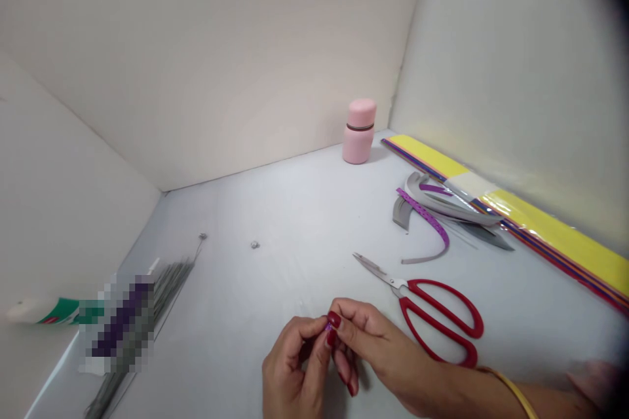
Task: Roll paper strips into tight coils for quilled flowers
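Low in the head view, my left hand (296, 366) and my right hand (366, 338) meet with their fingertips together. Between the thumbs and fingers is a small purple piece (329, 327), mostly covered, so its shape cannot be made out. Both hands are closed in a pinch on it, just above the white table. Red-handled scissors (399, 284) lie right beside my right hand, blades slightly apart and pointing to the far left. Behind them rests a curled purple patterned strip (428, 215).
Grey offcuts (459, 208) lie near a packet of coloured sheets (535, 209) along the right wall. A pink flask (358, 144) stands at the back. To the left are a bundle of thin wires (170, 291), a green-and-white tube (66, 311) and a small silvery bit (254, 245).
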Motion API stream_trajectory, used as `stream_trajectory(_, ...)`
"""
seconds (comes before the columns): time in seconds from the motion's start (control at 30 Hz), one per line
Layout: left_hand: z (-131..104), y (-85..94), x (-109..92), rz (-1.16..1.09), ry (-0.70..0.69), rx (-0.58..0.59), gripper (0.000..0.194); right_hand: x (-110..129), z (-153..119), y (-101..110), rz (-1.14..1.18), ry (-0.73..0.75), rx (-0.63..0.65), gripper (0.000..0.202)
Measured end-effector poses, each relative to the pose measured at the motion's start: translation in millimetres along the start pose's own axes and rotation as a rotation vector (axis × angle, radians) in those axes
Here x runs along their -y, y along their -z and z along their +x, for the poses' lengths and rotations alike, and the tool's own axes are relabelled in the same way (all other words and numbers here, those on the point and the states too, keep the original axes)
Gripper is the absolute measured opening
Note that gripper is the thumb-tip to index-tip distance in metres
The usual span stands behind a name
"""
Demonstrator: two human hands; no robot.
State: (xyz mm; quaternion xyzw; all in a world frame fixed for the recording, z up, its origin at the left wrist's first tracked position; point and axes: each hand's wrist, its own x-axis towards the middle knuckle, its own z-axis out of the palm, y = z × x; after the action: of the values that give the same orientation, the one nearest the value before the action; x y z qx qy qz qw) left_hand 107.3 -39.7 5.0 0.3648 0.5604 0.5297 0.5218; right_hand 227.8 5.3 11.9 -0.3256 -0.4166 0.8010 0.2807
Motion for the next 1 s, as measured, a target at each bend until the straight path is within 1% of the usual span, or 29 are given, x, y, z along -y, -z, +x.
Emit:
stream_trajectory(0.07,0,0.1,-1,-0.004,-0.020,0.024,0.018,1,-1,0,-0.004,0.009,0.016,0.041)
stream_trajectory(0.1,0,0.6,-2,0.001,-0.039,0.016,0.019,2,0,0,-0.003,0.018,0.012,0.041)
stream_trajectory(0.17,1,2.3,-3,0.045,-0.112,-0.068,0.017,3,0,1,0.010,0.038,-0.030,0.040)
stream_trajectory(0.23,2,4.7,-1,0.173,-0.280,-0.145,0.017,3,1,1,0.021,0.049,-0.072,0.039)
stream_trajectory(0.27,3,6.0,0,0.252,-0.382,-0.150,0.019,3,1,2,0.023,0.048,-0.077,0.040)
stream_trajectory(0.33,4,8.6,2,0.389,-0.546,-0.109,0.021,3,1,3,0.009,0.046,-0.063,0.041)
stream_trajectory(0.4,5,10.8,4,0.434,-0.629,-0.070,0.024,3,1,3,-0.019,0.048,-0.056,0.042)
stream_trajectory(0.5,6,13.3,3,0.432,-0.642,-0.042,0.026,7,1,3,-0.046,0.048,-0.065,0.040)
stream_trajectory(0.6,6,14.5,2,0.428,-0.576,-0.064,0.027,11,1,4,-0.047,0.045,-0.060,0.035)
stream_trajectory(0.67,6,14.9,1,0.424,-0.562,-0.074,0.026,13,1,5,-0.055,0.051,-0.046,0.033)
stream_trajectory(0.83,6,16.8,2,0.513,-0.644,-0.058,0.023,11,1,7,-0.126,0.151,-0.065,0.029)
stream_trajectory(0.9,7,18.3,2,0.578,-0.698,-0.058,0.023,12,1,7,-0.123,0.125,-0.073,0.031)
stream_trajectory(1.0,8,20.8,0,0.655,-0.797,-0.038,0.026,15,2,8,-0.098,0.028,-0.080,0.034)
